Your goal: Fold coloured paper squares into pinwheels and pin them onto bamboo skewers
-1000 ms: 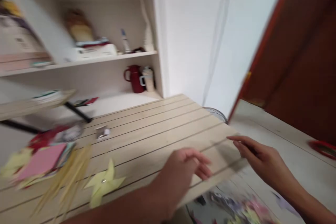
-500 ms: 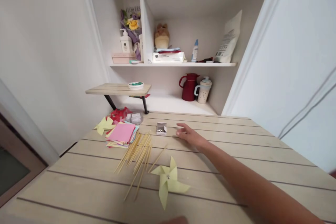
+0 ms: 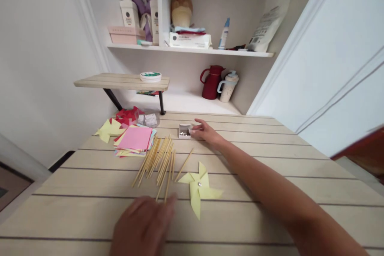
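Observation:
My right hand (image 3: pixel 207 133) reaches in from the right, its thumb and fingers apart at the right side of a small open white box (image 3: pixel 185 136). Small shiny metal pieces show inside that box; whether the fingertips touch it is unclear. My left hand (image 3: pixel 142 226), smeared by motion, is low over the table near the lower ends of several thin wooden sticks (image 3: pixel 157 158). What its fingers do cannot be made out. A pale yellow paper pinwheel (image 3: pixel 196 192) with a silvery centre lies between my hands, and a single stick (image 3: pixel 184 165) rests above it.
Left of the sticks are stacked coloured paper squares (image 3: pixel 136 139), another yellow pinwheel (image 3: pixel 108 130), red paper shapes (image 3: pixel 127 115) and a clear container (image 3: pixel 148 120). A small raised shelf (image 3: pixel 120 81) stands behind. A red jug (image 3: pixel 212 83) and a lidded cup (image 3: pixel 228 87) stand farther back.
My right hand has moved left to the side of the small white box. My left hand has come up into view from the bottom edge. The camera view has tilted down.

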The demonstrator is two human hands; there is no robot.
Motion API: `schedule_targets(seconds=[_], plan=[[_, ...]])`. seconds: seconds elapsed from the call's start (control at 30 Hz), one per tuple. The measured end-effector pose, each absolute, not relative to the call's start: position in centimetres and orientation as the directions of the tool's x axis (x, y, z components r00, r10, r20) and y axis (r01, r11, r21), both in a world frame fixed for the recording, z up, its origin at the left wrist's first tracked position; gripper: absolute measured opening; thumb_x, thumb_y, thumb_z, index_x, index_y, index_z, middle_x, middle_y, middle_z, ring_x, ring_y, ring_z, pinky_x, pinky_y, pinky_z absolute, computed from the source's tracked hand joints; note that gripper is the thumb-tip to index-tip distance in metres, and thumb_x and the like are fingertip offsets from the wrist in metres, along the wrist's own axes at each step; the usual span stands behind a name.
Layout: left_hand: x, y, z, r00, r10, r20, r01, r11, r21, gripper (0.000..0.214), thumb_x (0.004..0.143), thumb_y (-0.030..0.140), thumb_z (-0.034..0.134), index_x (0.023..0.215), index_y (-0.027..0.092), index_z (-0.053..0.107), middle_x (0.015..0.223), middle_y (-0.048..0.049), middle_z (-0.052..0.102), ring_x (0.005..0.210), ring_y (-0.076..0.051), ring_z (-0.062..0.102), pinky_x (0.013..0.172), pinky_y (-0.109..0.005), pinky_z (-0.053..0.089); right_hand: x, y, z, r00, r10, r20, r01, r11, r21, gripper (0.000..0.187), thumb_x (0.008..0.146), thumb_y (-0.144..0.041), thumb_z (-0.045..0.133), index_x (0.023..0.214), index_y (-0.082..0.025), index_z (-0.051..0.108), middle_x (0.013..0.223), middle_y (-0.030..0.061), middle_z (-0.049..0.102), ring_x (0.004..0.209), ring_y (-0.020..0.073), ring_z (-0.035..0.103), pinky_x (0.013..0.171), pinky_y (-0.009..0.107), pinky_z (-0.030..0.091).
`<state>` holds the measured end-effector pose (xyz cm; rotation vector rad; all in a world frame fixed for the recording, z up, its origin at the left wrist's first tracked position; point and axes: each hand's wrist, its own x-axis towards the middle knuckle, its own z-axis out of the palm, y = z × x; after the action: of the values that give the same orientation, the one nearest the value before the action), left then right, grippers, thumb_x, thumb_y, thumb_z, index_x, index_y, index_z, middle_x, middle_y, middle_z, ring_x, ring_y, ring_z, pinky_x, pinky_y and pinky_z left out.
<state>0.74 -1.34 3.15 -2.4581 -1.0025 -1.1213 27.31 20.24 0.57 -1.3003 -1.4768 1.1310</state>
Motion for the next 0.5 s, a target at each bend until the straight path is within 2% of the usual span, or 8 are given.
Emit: schedule_targets(seconds=[0.1,0.17,0.2,0.27,0.37,0.43,0.5], plan=[[1.0,-1.7,3.0,0.057,0.733,0.677,0.710,-0.507,0.489,0.027,0.096,0.029,0.044,0.110,0.027,0.067,0.075,0.0005,0.073,0.062,-0.016,0.066,0.059,-0.029,0.054,32.3,14.5,0.2,-0.058,0.998,0.034,0.224,0.046,-0.974,0.055,0.080,-0.042,0.072,0.128,-0.026,0.053,0.106,0.0065,0.067,0.103,0.0239,0.064,0.096,0.042,0.049],[2.2,-1.8,3.1,-0.151,0.811,0.565,0.581,-0.390,0.715,0.032,0.098,0.037,0.039,0.106,0.025,0.068,0.075,-0.0011,0.073,0.060,-0.017,0.064,0.059,-0.032,0.053,35.4,9.8,0.0,-0.038,0.998,0.040,0.289,0.049,-0.956,0.048,0.084,-0.047,0.068,0.125,-0.027,0.055,0.104,0.0061,0.068,0.100,0.0243,0.066,0.096,0.043,0.048],[3.1,-1.7,3.2,-0.195,0.831,0.520,0.501,-0.371,0.782,0.037,0.098,0.041,0.037,0.103,0.023,0.068,0.074,-0.0016,0.072,0.057,-0.017,0.061,0.058,-0.032,0.052,36.6,7.5,0.1,-0.005,0.999,0.038,0.321,0.038,-0.946,0.046,0.085,-0.050,0.066,0.124,-0.028,0.056,0.104,0.0058,0.069,0.099,0.0245,0.066,0.093,0.042,0.049],[5.2,-1.2,3.6,-0.205,0.847,0.490,0.381,-0.392,0.837,0.045,0.097,0.049,0.035,0.098,0.021,0.069,0.069,-0.0022,0.070,0.052,-0.016,0.056,0.054,-0.031,0.048,38.1,3.6,0.1,0.103,0.994,0.034,0.357,-0.005,-0.934,0.044,0.086,-0.054,0.062,0.122,-0.028,0.055,0.102,0.0049,0.070,0.094,0.0241,0.068,0.090,0.040,0.050],[8.6,0.2,4.1,-0.141,0.834,0.533,0.331,-0.468,0.820,0.059,0.096,0.060,0.026,0.089,0.019,0.069,0.064,-0.0025,0.066,0.046,-0.013,0.049,0.048,-0.028,0.040,38.7,0.1,0.2,0.212,0.976,0.045,0.336,-0.029,-0.941,0.044,0.087,-0.058,0.060,0.117,-0.027,0.055,0.096,0.0043,0.071,0.086,0.0225,0.067,0.080,0.036,0.051],[10.2,1.3,4.2,-0.101,0.805,0.585,0.353,-0.520,0.777,0.066,0.095,0.065,0.021,0.080,0.020,0.067,0.057,-0.0019,0.061,0.048,-0.014,0.051,0.048,-0.027,0.037,38.4,-0.7,0.2,0.264,0.963,0.056,0.232,-0.008,-0.973,0.042,0.086,-0.062,0.059,0.109,-0.027,0.055,0.092,0.0042,0.070,0.077,0.0203,0.064,0.067,0.032,0.049],[11.1,2.2,4.0,-0.096,0.760,0.642,0.424,-0.553,0.718,0.068,0.094,0.067,0.017,0.066,0.022,0.060,0.049,-0.0008,0.052,0.048,-0.015,0.050,0.048,-0.027,0.034,37.9,-0.6,0.2,0.302,0.952,0.055,0.093,0.028,-0.995,0.042,0.088,-0.067,0.052,0.094,-0.026,0.055,0.083,0.0032,0.066,0.064,0.0176,0.058,0.053,0.028,0.043]])
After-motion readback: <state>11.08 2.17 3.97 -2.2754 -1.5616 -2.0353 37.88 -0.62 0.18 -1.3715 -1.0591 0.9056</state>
